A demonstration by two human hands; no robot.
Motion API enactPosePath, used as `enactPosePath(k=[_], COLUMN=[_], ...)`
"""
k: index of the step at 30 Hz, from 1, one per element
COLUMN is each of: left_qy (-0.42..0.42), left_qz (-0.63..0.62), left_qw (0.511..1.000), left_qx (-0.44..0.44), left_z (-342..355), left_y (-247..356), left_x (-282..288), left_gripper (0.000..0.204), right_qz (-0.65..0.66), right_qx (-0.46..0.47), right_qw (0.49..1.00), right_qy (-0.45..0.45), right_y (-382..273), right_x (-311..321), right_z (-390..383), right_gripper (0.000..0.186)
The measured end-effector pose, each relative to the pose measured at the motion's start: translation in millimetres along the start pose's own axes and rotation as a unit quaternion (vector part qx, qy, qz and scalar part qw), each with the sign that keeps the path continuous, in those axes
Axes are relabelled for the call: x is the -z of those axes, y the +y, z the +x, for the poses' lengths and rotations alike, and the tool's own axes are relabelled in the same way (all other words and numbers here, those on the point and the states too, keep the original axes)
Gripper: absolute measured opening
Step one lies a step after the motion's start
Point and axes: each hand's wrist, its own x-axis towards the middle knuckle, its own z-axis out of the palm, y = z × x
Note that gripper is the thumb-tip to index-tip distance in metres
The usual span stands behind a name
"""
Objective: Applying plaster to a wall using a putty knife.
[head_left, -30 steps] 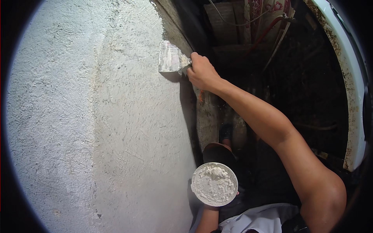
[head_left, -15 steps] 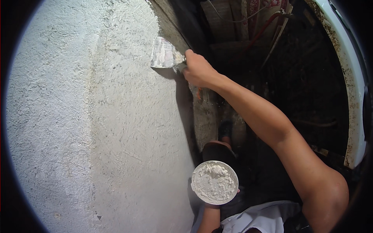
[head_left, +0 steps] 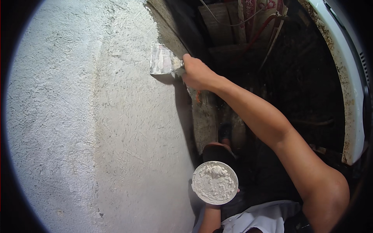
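My right hand is closed round the handle of a putty knife. The knife's wide blade, smeared with white and pinkish filler, lies against the rough whitish wall near its upper right edge, and its shadow falls just below. At the lower middle, my left hand bears a round tub from underneath. Thick off-white putty with a lumpy, scraped surface is inside the tub. The tub hides most of the left hand's fingers; a fingertip shows at its right side.
A strip of bare grey concrete borders the wall's upper right edge. At far right curves a pale panel with a rusty edge. Boards and a red hose stand at the back. My foot is below.
My right hand has moved the putty knife slightly down along the wall. The tub in my left hand stays nearly in place.
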Motion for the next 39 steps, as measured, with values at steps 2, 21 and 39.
enactPosePath(k=[2,21,39], left_qy=[-0.052,-0.065,-0.054], left_qz=[0.011,-0.023,0.044], left_qw=[0.999,0.997,0.998], left_qx=[0.008,0.039,-0.010], left_z=[6.8,9.8,8.0], left_y=[-9.8,-9.7,-9.6], left_x=[-15.6,-18.1,-8.1], left_gripper=[0.091,0.094,0.094], right_qz=[-0.019,-0.118,-0.074], right_qx=[-0.001,-0.031,0.072], right_qw=[1.000,0.991,0.994], right_qy=[-0.013,0.056,0.037], right_y=[-0.6,22.0,5.8], right_x=[-6.4,-2.2,-9.6], right_z=[-0.3,-24.6,-25.1], right_gripper=[0.020,0.016,0.015])
